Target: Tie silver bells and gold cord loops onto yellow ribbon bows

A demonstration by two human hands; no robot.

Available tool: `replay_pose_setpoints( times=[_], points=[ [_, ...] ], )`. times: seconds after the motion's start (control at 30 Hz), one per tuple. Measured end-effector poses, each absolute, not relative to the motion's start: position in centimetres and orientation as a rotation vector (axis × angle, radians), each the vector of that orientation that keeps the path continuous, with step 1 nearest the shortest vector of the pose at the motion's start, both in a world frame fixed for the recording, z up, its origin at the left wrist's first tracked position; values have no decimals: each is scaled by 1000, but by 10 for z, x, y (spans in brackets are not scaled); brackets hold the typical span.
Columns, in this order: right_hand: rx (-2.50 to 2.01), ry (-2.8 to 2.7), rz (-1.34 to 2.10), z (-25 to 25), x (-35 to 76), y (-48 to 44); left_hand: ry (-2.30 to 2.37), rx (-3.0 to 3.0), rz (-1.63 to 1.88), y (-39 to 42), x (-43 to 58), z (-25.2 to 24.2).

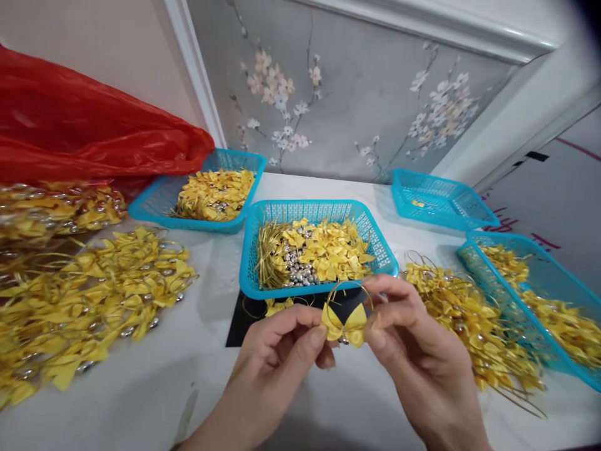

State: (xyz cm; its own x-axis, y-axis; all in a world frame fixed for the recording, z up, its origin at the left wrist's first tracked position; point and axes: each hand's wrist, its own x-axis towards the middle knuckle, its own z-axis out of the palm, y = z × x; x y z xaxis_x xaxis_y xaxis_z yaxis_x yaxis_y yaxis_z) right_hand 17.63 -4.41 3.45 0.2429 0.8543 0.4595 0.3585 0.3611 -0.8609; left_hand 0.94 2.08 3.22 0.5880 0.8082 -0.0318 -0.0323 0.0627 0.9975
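Observation:
Both hands hold up a small yellow ribbon bow (pixel 355 325) with a looped gold cord and a bit of silver showing beneath it. My left hand (pixel 284 351) pinches the bow's left side between thumb and fingers. On the other side, my right hand (pixel 413 341) has thumb and index finger closed at the bow's right edge and the cord loop. Just beyond the hands stands a blue basket (pixel 247 250) filled with similar bows, silver beads and gold cords. A black mat (pixel 239 322) lies beneath, partly covered by the hands, with another yellow bow (pixel 279 305) on it.
Piles of corded yellow bows lie left (pixel 107 294) and right (pixel 460 313). A red plastic bag (pixel 94 125) reaches over the back left basket (pixel 260 164). At the right are a back basket (pixel 441 178) holding a few yellow bits and a nearer basket (pixel 558 272) with more bows.

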Motion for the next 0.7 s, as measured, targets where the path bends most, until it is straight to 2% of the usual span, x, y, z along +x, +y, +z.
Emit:
replay_pose_setpoints(
  times=[0.1,0.27,0.47,0.7],
  points=[
    [-1141,-1316,615,32,181,-48,726,1373,742,21,10,32],
    [-1074,-1175,617,25,187,-49,758,1351,786,21,9,33],
    [-1160,-1205,897,32,180,-41,786,1365,737,19,9,32],
    [-1282,-1303,643,36,174,-37,686,1315,978,15,13,24]
  ],
)
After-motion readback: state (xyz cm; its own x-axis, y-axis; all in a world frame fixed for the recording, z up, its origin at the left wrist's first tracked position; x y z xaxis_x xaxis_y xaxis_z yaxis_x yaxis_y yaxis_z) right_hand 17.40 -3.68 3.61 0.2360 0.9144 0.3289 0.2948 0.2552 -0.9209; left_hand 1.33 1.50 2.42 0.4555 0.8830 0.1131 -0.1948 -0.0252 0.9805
